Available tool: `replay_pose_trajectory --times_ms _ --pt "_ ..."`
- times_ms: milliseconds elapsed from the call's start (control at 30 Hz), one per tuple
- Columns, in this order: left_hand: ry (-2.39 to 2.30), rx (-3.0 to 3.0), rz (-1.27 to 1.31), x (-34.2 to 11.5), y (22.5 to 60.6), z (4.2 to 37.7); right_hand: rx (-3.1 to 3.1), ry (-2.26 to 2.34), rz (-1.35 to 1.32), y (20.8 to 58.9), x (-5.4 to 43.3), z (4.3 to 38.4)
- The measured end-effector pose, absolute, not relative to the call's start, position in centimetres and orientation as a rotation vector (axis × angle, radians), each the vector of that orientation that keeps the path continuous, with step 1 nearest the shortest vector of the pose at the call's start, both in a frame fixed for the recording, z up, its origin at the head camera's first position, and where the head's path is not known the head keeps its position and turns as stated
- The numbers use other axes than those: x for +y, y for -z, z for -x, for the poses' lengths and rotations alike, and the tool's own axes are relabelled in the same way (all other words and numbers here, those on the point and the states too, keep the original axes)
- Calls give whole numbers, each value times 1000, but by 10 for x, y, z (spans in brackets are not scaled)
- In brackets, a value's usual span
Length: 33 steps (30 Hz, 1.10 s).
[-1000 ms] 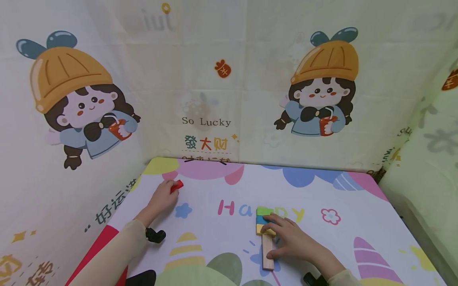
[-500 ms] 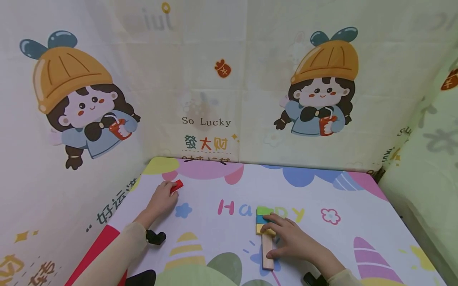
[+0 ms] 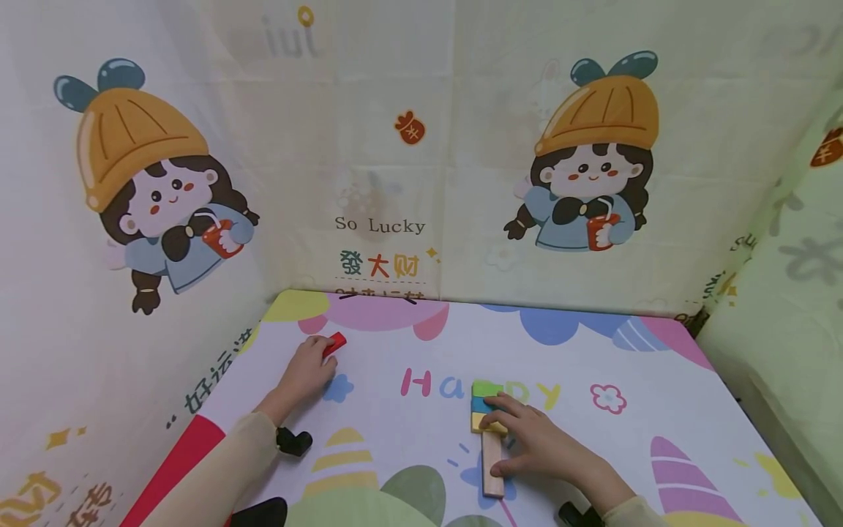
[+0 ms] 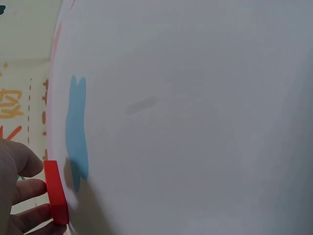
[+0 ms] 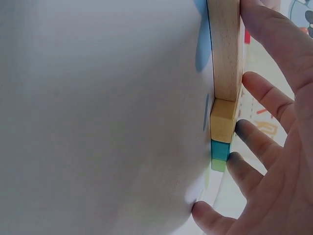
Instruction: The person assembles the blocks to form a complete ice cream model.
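Observation:
My left hand (image 3: 308, 372) pinches a small red block (image 3: 336, 343) at the back left of the table. In the left wrist view that red block (image 4: 56, 193) is at the lower left, thumb and fingertips against it. My right hand (image 3: 543, 446) touches a row of blocks with fairly straight fingers. From back to front, the row has a green block (image 3: 486, 388), a blue block (image 3: 481, 404), a yellow block (image 3: 481, 423) and a long plain wooden block (image 3: 492, 465). The right wrist view shows its thumb at the wooden block (image 5: 226, 54) and fingers beside the smaller ones.
A printed cover lies over the table (image 3: 388, 432), with "Happy" lettering and coloured shapes. Printed fabric walls (image 3: 474, 183) stand behind and at both sides. A black object (image 3: 260, 514) lies at the front left edge, near a red patch (image 3: 178, 461).
My left hand has shifted slightly to the right with the red block in its grip. The right hand and the row of blocks have stayed put.

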<state>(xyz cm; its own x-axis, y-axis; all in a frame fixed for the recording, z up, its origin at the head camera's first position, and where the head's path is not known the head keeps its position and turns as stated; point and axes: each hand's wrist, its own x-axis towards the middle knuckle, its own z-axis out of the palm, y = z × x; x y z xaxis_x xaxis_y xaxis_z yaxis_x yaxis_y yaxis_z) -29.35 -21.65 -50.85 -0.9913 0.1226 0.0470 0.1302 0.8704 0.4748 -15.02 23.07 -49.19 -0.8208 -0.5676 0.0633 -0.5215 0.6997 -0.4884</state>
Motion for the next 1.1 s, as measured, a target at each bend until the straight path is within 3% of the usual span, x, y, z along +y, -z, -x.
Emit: replay_pose_trajectory --times_ms 1100 --pt "790 -3010 426 -149 501 293 2798 765 881 483 225 152"
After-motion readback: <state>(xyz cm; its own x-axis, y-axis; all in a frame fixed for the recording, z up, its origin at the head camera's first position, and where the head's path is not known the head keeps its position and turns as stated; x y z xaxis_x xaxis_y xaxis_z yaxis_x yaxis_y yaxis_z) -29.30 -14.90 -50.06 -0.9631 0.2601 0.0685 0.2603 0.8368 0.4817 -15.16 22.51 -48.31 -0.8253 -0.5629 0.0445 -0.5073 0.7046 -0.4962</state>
